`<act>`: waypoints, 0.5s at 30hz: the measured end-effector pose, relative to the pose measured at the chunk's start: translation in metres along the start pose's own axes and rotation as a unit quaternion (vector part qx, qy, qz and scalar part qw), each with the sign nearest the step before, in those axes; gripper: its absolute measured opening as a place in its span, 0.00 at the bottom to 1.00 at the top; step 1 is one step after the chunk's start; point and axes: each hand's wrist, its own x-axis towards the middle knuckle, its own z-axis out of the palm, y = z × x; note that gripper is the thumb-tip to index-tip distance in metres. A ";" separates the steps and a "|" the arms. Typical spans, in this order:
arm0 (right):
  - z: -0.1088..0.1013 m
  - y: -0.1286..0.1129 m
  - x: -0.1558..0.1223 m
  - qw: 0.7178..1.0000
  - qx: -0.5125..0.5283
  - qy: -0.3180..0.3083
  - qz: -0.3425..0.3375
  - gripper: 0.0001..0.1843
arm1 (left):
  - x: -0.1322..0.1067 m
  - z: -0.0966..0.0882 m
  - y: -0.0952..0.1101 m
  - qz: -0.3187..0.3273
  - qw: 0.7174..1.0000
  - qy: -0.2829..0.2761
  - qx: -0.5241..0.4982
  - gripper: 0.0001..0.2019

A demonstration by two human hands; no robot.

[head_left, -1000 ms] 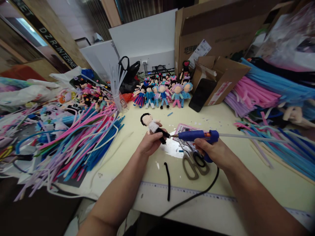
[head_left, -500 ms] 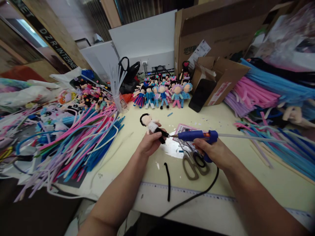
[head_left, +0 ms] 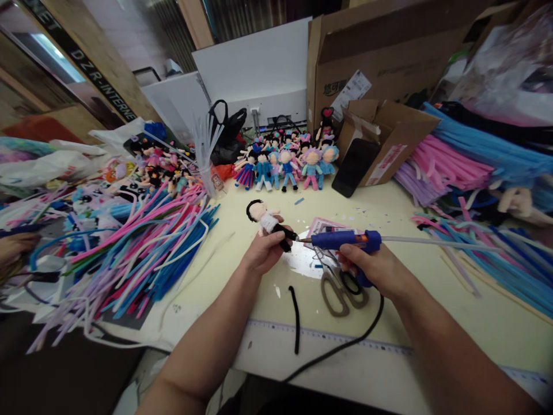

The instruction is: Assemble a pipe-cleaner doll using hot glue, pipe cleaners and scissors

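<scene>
My left hand [head_left: 262,253] is closed round a small pipe-cleaner doll [head_left: 266,220] with black hair, a white top and black legs, held tilted above the table. My right hand [head_left: 371,266] grips a blue hot glue gun [head_left: 345,240] with a clear glue stick trailing to the right. The gun's nozzle touches the doll's black lower end. Its black cord [head_left: 345,340] runs down off the table's front edge.
Scissors [head_left: 341,291] and a black pipe cleaner [head_left: 295,317] lie on the pale yellow table [head_left: 432,300]. Heaps of coloured pipe cleaners [head_left: 142,248] flank both sides. Finished dolls [head_left: 285,161], cardboard boxes [head_left: 380,138] and a phone [head_left: 352,167] stand behind. Another person's hand [head_left: 12,248] shows at far left.
My hands, the doll and the glue gun stay almost still. Another person's hand has come into view at the far left edge.
</scene>
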 end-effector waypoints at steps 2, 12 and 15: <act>0.000 0.001 0.000 1.000 -0.006 -0.001 0.006 0.23 | 0.000 0.000 0.000 -0.004 1.000 -0.006 -0.002 0.23; -0.003 -0.009 -0.002 1.000 0.011 0.009 -0.026 0.24 | 0.000 0.000 0.007 0.014 0.999 0.019 -0.048 0.22; -0.010 -0.008 -0.009 0.999 -0.006 0.036 -0.025 0.25 | 0.003 -0.003 0.006 0.022 0.998 0.025 -0.053 0.19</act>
